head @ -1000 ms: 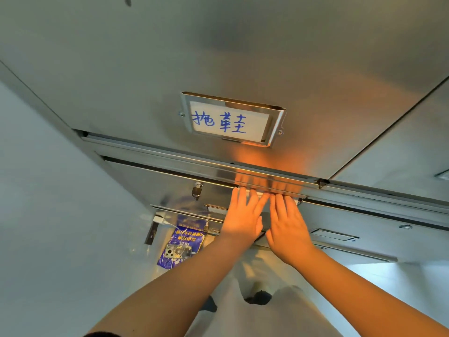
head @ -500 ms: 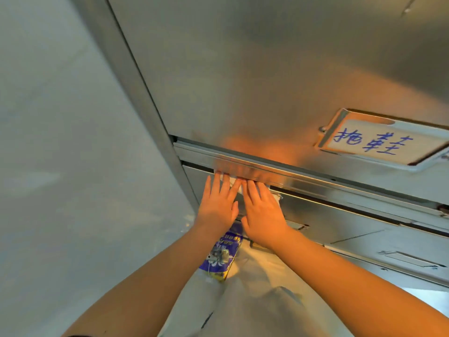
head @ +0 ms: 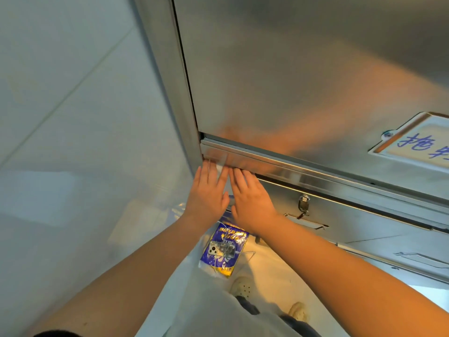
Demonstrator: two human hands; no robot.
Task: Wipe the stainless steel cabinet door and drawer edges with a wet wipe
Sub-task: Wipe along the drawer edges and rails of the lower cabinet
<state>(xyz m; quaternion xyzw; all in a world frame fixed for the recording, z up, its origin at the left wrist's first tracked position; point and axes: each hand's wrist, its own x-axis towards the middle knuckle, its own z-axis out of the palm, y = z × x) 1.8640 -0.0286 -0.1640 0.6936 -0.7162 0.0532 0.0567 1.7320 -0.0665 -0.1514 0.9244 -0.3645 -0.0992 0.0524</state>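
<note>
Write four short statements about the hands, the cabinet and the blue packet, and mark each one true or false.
1. The left hand and right hand lie flat, side by side, against the steel edge strip. True.
2. The hands are at the cabinet's right end. False: they are by its left corner.
3. A lock sits on the drawer front, right of the hands. True.
4. The right hand holds the blue packet. False: it lies below the hands, with a phone on it.

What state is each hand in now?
Left hand: open, fingers flat, pressing wipe.
Right hand: open, fingers flat at drawer edge.
</note>
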